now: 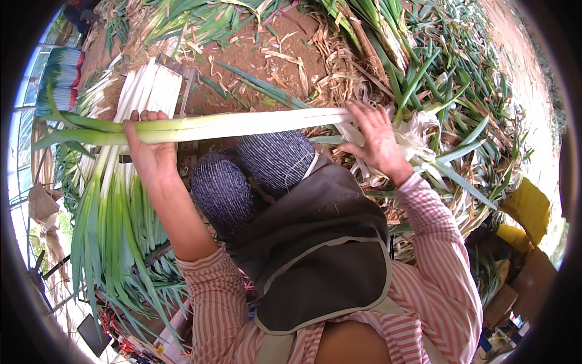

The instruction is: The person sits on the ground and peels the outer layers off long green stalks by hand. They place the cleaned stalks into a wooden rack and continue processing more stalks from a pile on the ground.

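Two long green onions, or leeks, with white stalks point(254, 123) lie level across the view above my knees. My left hand point(152, 148) grips them near the green end, thumb in front and fingers curled over the far side. At the white end, my right hand point(373, 139) has its fingers apart, the fingertips at or very near the tips of the stalks; whether they touch is unclear. Beneath my left hand, a pile of cleaned green onions point(148, 93) lies on a low stand point(188, 91), white ends away from me and green leaves hanging towards me.
Stripped leaves and peelings point(459, 113) heap up on the right. Unpeeled onions with roots point(363, 41) lie ahead on the bare soil point(254, 59). Tied bundles point(61, 82) stand far left. A yellow sheet point(529, 209) and cardboard point(534, 282) sit at lower right.
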Available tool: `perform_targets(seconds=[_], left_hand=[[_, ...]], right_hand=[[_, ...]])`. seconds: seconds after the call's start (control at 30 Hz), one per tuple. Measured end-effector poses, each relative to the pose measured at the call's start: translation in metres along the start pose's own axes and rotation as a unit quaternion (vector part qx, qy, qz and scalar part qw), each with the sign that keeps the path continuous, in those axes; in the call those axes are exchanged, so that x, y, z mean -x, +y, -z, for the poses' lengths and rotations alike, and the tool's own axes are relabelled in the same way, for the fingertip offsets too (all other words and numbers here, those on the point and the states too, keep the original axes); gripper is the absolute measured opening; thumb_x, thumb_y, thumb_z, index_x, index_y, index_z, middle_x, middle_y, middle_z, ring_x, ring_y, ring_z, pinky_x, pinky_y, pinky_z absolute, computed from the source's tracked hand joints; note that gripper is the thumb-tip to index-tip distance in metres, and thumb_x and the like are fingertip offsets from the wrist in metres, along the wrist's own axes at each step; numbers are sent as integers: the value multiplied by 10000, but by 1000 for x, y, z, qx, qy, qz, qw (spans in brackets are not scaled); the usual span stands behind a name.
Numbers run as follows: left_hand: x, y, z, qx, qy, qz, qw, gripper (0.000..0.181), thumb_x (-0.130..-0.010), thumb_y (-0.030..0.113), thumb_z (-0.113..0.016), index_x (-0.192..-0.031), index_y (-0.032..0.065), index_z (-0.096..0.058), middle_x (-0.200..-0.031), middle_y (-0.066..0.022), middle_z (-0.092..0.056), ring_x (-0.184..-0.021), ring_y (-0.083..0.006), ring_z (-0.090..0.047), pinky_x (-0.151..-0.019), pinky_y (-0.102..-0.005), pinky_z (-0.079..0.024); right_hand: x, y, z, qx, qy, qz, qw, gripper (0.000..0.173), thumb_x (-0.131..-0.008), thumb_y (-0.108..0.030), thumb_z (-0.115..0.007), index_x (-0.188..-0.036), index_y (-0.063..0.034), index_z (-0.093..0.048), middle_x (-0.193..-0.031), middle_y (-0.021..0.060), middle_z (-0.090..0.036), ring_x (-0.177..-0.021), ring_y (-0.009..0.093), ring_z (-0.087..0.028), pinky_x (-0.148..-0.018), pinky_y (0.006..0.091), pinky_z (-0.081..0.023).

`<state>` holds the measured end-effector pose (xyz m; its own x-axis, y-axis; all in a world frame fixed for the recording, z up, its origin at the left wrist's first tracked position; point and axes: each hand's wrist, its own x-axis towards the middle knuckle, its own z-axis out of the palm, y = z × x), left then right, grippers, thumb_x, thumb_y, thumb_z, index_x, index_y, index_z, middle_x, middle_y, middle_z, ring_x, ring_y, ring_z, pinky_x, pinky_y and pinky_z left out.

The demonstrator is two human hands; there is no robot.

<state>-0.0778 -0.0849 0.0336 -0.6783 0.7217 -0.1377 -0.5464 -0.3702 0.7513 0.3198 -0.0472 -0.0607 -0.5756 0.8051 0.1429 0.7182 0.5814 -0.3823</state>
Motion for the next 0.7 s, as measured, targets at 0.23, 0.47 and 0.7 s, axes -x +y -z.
perform_targets(seconds=[0.23,0.47,0.7], left_hand=[[-1,13,1,111,-228,49,966,426,-972,202,-475,-1321,-37,-422,-1359,-214,-447,-1322,-328,-388,-1123,-579,-244],[-13,-13,-13,-79,-106,-8,991,342,-916,165,-621,-1214,52,-496,-1148,-105,-589,-1129,-256,-560,-994,-484,-462],[-16,-49,-27,-77,-74,-4,994,287,-941,113,-561,-1193,11,-470,-1098,-116,-578,-1007,-251,-619,-868,-421,-547]], right_hand=[[-26,-1,-21,-202,-13,31,979,331,-887,-356,-623,-1047,-70,-576,-782,150,-611,-722,359,-624,-612,443,-488],[-20,-9,-8,-358,-69,-26,931,300,-945,-288,-554,-986,2,-617,-767,153,-601,-693,305,-623,-640,380,-483],[-1,-10,-9,-390,-54,-115,912,321,-979,-313,-507,-1001,-3,-586,-690,31,-537,-634,107,-492,-593,280,-423]])
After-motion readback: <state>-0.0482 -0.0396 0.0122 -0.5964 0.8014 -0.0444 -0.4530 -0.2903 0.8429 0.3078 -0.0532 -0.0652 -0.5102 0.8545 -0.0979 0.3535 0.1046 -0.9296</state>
